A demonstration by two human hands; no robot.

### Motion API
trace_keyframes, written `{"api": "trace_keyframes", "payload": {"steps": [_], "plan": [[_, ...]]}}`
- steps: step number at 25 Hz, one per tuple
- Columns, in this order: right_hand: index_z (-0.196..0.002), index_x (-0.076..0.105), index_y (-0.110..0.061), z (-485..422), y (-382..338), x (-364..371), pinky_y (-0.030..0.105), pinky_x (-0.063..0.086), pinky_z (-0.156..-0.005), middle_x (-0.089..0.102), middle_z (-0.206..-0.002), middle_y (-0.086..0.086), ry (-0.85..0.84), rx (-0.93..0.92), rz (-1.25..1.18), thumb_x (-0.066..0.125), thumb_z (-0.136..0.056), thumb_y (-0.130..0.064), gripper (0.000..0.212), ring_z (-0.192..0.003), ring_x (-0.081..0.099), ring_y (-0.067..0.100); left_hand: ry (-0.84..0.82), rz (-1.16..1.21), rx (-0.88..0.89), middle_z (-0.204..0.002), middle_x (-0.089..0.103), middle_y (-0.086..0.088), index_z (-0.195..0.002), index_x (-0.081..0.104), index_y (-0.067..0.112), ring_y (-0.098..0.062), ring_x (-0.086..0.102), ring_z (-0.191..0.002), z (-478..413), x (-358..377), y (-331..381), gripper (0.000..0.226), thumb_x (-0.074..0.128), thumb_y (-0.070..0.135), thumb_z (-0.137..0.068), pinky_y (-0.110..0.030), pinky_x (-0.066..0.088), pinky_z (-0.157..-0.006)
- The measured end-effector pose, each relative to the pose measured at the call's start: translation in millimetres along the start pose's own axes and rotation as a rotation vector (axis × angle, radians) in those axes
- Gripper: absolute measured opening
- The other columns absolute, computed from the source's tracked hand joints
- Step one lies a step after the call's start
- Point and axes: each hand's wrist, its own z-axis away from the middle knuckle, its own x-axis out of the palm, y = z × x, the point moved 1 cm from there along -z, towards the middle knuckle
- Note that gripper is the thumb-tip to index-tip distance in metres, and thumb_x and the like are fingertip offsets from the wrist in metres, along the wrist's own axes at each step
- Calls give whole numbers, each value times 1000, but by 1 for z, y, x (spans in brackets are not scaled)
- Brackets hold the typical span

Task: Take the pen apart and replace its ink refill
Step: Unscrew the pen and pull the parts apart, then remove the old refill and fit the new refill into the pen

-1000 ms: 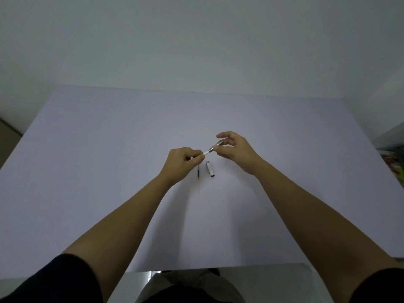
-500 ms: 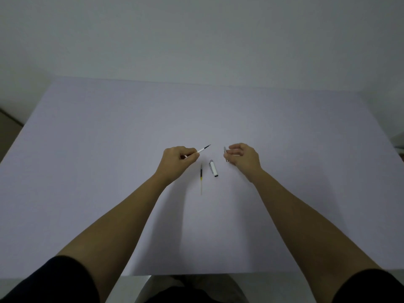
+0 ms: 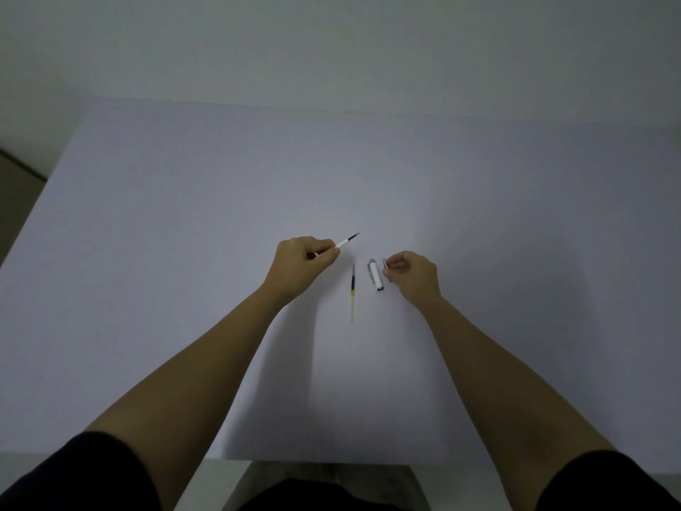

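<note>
The pen lies in pieces. Its white body with a dark refill tip poking out (image 3: 346,242) is held up off the bench (image 3: 184,252) in the left hand (image 3: 300,267), whose grip is pressed together around the rear of the shaft, thumb against forefinger. A loose refill (image 3: 353,289), dark at the far end and yellowish-clear toward the person, lies flat on the bench between the two hands, touching neither. Just beside it to the right lies a silver cap (image 3: 376,274), also flat. The right hand (image 3: 412,276) is curled, its grip pinching a small silvery piece (image 3: 386,267) just beside the cap; what that piece is cannot be told at this size.

All of these parts look light and stiff. The refills are thin tubes that will likely bend or kink if squeezed mid-length, so they are best taken near the tip end or by the rim and pulled straight along the axis. The metal cap looks smooth and round, likely to roll or slip, so a pinch across its middle suits it.

The bench is otherwise bare, a pale sheet running to a plain wall (image 3: 331,49). Nothing stands between the hands and the parts; the only risk I judge is a sleeve or wrist nudging the loose refill away
</note>
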Motion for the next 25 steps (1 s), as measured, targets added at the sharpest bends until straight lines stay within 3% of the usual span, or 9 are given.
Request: {"api": "trace_keyframes", "payload": {"steps": [3,6,15,20,25], "plan": [[-95,67,1,0,3,0,9,46,-64,70,-96,22,-8,8,14,72,-75,-2,21,-74,62,19,3,9,-5,-75,65,-21,-81,72,17,-37,58,-72,-2,0,0,16,60,27,-86,-34,44,-64],[-95,66,0,0,3,-2,0,43,-60,69,-98,20,-15,-6,11,72,-75,-4,22,-74,61,18,3,33,-11,-76,65,-21,-80,72,17,-38,58,-72,-2,0,3,16,60,27,-85,-35,44,-65],[-97,67,-5,6,-31,-24,-1,41,-63,70,-95,14,75,-122,18,64,-85,-16,17,-79,59,13,9,22,33,-74,66,-17,-82,73,17,-34,58,-71,0,-2,16,16,61,26,-85,-32,42,-64],[-94,71,-12,20,-69,-39,26,53,-84,72,-91,5,-79,-123,-175,58,-89,-33,26,-86,67,16,59,27,101,-73,64,-21,-77,69,13,-19,48,-60,3,3,41,17,60,25,-85,-29,38,-60],[-85,73,-20,36,-86,-43,11,54,-68,70,-84,-3,-130,-157,-417,64,-85,-31,14,-79,66,8,63,16,187,-71,65,-16,-82,72,17,-16,48,-58,7,11,64,16,59,27,-86,-29,39,-58]]}}
